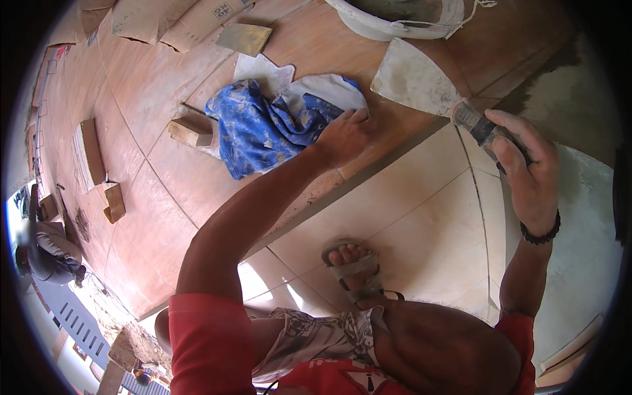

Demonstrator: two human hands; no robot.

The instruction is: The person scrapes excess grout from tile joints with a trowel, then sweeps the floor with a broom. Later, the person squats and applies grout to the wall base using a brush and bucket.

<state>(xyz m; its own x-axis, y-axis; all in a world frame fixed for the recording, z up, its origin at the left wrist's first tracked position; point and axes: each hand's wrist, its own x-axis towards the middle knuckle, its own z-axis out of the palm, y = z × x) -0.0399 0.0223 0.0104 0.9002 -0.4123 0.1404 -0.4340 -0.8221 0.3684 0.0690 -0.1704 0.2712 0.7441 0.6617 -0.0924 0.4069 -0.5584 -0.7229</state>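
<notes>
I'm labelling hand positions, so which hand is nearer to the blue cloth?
Left. The left hand is at the right end of the cloth, apparently touching it; the right hand is farther off to the right, holding a scraper.

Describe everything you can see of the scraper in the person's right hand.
The scraper has a broad, flat blade that flares out from a narrow neck and is coated in pale, dried-looking residue. Its dark, dusty handle sits in the grip of the right hand. The blade points up and left in the picture, near the whitish bucket, with the reddish tiled step behind it. Whether it touches the step or the bucket is hard to tell.
</notes>
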